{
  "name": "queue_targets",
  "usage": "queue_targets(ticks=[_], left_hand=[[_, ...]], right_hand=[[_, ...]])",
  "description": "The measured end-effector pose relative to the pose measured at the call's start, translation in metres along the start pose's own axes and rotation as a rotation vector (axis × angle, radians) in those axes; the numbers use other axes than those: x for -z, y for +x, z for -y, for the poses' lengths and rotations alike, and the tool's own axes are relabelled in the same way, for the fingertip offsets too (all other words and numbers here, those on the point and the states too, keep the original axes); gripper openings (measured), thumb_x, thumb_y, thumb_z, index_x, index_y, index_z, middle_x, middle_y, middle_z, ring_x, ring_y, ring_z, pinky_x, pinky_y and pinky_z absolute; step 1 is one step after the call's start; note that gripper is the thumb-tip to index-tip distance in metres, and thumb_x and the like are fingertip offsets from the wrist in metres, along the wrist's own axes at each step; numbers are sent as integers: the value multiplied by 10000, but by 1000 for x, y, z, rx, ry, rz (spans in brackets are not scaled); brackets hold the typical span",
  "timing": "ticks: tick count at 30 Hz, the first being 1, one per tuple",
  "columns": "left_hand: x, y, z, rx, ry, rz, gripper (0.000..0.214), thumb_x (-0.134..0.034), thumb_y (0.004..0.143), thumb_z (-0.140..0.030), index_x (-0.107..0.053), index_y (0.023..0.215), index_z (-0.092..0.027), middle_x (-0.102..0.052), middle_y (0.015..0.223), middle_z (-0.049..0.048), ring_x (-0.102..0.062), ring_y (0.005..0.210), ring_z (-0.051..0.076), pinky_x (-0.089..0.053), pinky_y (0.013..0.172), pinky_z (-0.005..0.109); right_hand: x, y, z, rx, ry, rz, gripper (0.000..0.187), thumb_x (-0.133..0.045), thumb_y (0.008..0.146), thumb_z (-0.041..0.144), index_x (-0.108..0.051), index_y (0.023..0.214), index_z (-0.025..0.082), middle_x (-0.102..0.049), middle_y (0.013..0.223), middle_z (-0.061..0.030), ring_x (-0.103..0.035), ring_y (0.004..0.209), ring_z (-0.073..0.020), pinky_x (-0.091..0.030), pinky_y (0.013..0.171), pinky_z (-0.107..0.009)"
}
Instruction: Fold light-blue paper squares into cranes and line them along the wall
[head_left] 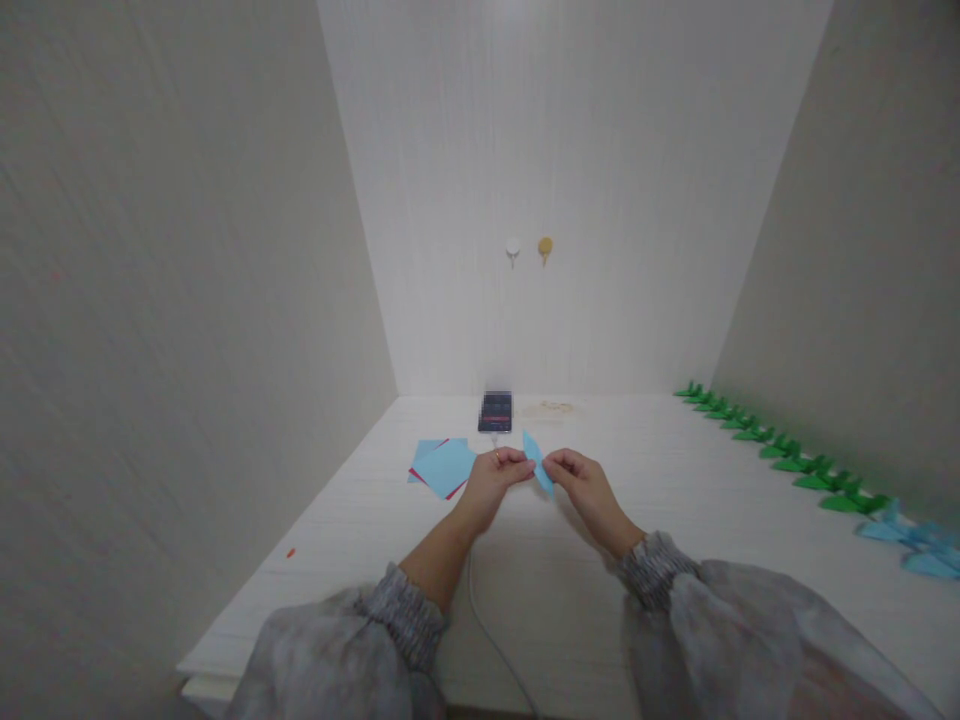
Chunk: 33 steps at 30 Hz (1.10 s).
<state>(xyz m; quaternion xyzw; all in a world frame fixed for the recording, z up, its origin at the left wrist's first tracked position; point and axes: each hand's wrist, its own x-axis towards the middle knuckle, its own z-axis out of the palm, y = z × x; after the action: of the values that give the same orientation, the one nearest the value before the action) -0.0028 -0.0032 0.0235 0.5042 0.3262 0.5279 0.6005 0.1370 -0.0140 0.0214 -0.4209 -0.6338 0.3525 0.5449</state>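
Note:
Both hands meet over the middle of the white table [675, 560]. Between them is a small folded piece of light blue paper [537, 462], a narrow pointed shape held upright. My left hand [496, 476] pinches its left side with the fingers closed, a ring on one finger. My right hand [582, 478] pinches its right side, fingers curled. Just left of my left hand a small stack of paper sheets [444, 467] lies flat, light blue on top with red edges showing below.
A phone [495, 412] stands at the back with a cable [487, 620] running towards me. Several green folded paper figures [780, 450] line the right wall, then light blue ones [919, 545]. Two hooks [529, 248] are on the back wall. Walls close in on both sides.

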Motion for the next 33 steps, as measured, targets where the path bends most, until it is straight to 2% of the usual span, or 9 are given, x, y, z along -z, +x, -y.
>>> queue_targets(ticks=[6,14,24,33], left_hand=[[0,1,-1,-70,97,-37,200,-677,504,-254,-583,618,-118,-576,571,-12,-494,531,80,-377,580,220],[-3,0,-2,-74,68,15,204,-650,546,-270,-585,674,-125,-605,636,11,-534,598,108,-405,662,261],[2,3,3,-190,168,42,198,-622,590,-299,-520,648,-139,-526,632,-20,-474,619,82,-357,647,220],[-2,0,-5,-154,128,75,215,-630,584,-287,-496,647,-131,-512,608,-26,-470,588,74,-353,620,213]], right_hand=[[1,1,1,80,-186,-65,180,-497,687,309,-598,721,164,-598,700,-28,-529,673,-150,-399,643,-266],[-1,2,-1,-67,78,-40,160,-556,628,300,-586,684,153,-599,652,-23,-541,623,-142,-428,620,-269],[-1,1,0,-43,-40,-34,159,-526,652,314,-540,669,156,-535,594,7,-477,557,-114,-378,539,-232],[-3,-1,11,-15,46,-21,137,-554,630,291,-509,668,168,-512,574,26,-491,556,-112,-394,548,-239]])
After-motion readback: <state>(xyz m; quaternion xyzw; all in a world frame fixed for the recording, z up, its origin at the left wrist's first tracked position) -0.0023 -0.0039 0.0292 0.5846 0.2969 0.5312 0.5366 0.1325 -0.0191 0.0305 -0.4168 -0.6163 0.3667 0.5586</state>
